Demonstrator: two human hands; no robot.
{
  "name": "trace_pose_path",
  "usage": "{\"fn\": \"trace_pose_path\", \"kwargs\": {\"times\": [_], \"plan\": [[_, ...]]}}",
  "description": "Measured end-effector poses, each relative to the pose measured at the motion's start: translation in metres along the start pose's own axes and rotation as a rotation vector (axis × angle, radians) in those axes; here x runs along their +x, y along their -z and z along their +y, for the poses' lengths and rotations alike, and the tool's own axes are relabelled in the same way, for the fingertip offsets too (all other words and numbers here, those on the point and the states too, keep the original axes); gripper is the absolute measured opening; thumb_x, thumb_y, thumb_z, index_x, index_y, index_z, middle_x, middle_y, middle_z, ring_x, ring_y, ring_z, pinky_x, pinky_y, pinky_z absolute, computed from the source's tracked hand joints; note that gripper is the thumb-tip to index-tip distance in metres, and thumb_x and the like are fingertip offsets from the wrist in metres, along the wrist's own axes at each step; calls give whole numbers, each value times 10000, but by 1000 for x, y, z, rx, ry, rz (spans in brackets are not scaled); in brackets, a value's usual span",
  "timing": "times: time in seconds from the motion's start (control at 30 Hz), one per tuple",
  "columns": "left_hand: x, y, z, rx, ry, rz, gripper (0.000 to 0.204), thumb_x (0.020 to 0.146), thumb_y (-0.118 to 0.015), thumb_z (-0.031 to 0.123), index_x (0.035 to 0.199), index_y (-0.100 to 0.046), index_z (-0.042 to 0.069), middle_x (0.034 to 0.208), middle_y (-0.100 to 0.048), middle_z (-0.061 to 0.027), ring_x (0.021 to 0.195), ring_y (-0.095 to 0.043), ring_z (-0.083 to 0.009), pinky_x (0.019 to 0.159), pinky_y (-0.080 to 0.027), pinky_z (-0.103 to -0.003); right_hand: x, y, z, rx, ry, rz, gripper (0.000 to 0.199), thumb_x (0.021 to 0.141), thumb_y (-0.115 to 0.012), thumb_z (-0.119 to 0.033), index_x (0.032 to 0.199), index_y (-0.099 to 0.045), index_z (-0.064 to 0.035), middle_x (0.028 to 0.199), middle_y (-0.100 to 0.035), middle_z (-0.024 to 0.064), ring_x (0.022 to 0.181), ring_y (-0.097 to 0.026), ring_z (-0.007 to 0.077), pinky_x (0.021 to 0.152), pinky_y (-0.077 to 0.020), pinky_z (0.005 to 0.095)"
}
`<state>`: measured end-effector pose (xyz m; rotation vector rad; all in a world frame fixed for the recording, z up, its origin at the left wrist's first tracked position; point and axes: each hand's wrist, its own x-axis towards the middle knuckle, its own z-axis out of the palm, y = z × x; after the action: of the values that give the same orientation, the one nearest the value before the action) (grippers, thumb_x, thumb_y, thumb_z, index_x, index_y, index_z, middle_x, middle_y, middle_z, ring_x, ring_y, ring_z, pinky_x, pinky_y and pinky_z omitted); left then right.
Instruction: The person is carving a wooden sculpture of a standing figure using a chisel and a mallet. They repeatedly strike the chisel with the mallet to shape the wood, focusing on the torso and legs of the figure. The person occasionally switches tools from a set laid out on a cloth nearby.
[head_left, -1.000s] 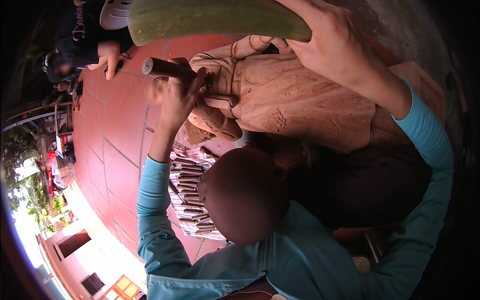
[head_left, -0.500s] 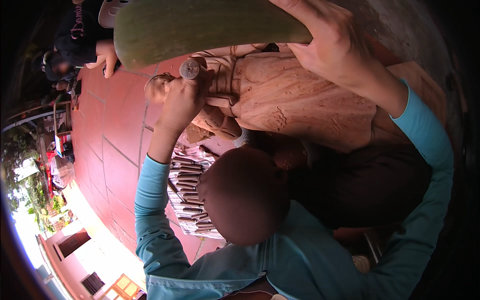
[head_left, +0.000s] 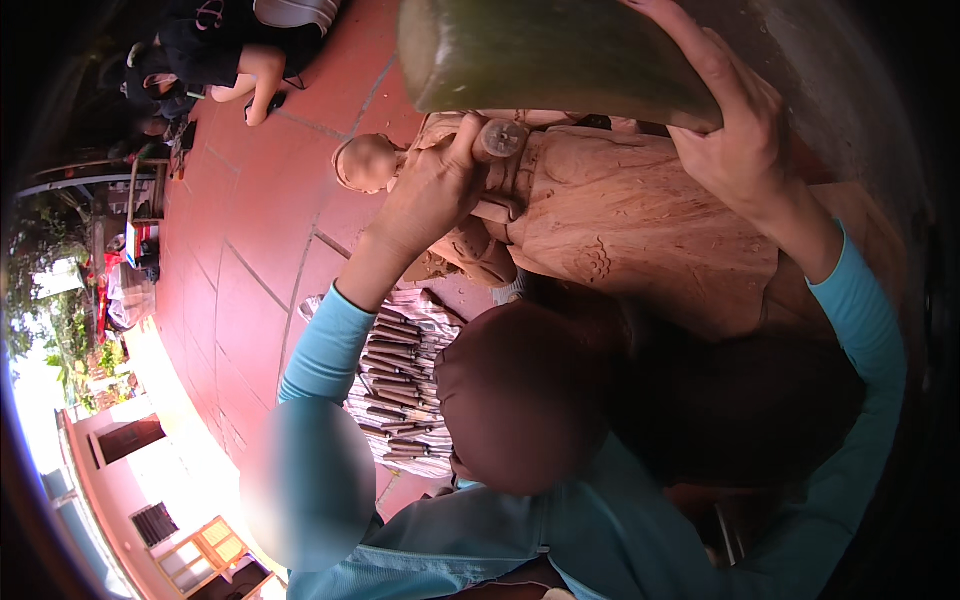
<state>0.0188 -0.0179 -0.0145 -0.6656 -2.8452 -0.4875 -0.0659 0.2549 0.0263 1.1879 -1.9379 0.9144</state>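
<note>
left hand (head_left: 430,195): wrapped round tool handle (head_left: 502,139), far end hidden | right hand (head_left: 738,135): gripping green-brown mallet (head_left: 550,60), top cut off | carved wooden figure (head_left: 640,215): lying below both, chest partly covered

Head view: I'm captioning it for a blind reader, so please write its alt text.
A person's left hand grips a tool handle over a carved wooden figure lying down; the right hand holds a large green club-like piece. Dark-handled tools lie on striped cloth.
</note>
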Motion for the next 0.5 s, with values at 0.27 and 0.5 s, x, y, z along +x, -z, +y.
{"fn": "trace_pose_path", "kwargs": {"times": [0.27,0.5], "plan": [[-3,1,1,-22,82,-56,318,777,-587,54,1071,-466,43,771,-565,-229,682,-578,-400,622,-471,-463,8,3,-11,-27,-31,-71,763,646,-685,101,1315,-521,-226,819,-567,45,646,-559,217,620,-503,337],[-12,-3,6,100,-88,-34,336,768,-592,35,1080,-471,61,952,-565,-183,802,-594,-362,636,-484,-426,4,13,-12,-327,4,-335,752,663,-690,85,1309,-515,-257,878,-600,66,712,-604,251,663,-537,349]]}}
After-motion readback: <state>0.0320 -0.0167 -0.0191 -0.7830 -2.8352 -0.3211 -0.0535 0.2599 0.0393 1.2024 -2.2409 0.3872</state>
